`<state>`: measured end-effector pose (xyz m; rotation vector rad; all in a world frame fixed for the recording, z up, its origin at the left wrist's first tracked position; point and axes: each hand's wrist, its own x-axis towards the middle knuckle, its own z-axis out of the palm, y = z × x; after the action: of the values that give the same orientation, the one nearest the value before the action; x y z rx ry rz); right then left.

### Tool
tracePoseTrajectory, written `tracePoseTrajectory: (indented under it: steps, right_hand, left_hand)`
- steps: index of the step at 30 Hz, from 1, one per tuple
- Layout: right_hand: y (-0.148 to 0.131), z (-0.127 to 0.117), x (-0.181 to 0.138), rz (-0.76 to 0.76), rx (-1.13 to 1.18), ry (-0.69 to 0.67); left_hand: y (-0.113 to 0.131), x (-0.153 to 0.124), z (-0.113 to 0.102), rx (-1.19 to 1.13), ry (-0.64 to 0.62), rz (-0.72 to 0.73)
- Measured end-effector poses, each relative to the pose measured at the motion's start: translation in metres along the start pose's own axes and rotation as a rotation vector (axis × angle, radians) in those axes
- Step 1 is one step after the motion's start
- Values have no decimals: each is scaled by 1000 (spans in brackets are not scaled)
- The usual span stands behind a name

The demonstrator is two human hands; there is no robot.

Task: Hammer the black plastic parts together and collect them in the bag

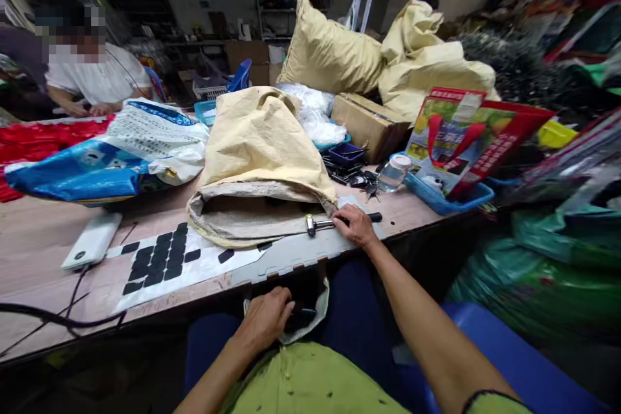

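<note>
On the table a beige cloth sack lies with its mouth gaping toward me. My right hand is closed at the right corner of that mouth, fingers pinching the sack's edge. Under this hand a small hammer lies crosswise, its metal head to the left and its dark handle end to the right. Down at my lap, my left hand curls over the rim of an open white-edged bag; what its fingers grip is hidden. Inside that bag shows something dark and smooth.
Black rounded pieces lie on a white sheet, beside a white power bank with a cable. A blue-and-white bag stands left. Rightward are a clear jar, a blue basket and a cardboard box. Another person sits far left.
</note>
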<state>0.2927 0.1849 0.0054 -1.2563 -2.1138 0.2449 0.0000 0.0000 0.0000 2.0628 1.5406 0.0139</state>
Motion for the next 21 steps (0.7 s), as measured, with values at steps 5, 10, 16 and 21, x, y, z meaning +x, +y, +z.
tracePoseTrajectory:
  steps: [5, 10, 16, 21]
  right_hand:
    - [0, -4, -1, -31, 11, -33]
    - [-4, -8, -4, -60, 2, -38]
    - [-6, -8, -6, -76, 9, -10]
    - [-5, -8, -6, -75, -4, -16]
  left_hand:
    - [7, 19, -41, -256, -8, 68]
    - [5, 99, -100, -215, 294, -13]
    - [16, 187, -152, -5, 327, -1]
    - [36, 225, -212, 62, 311, 202]
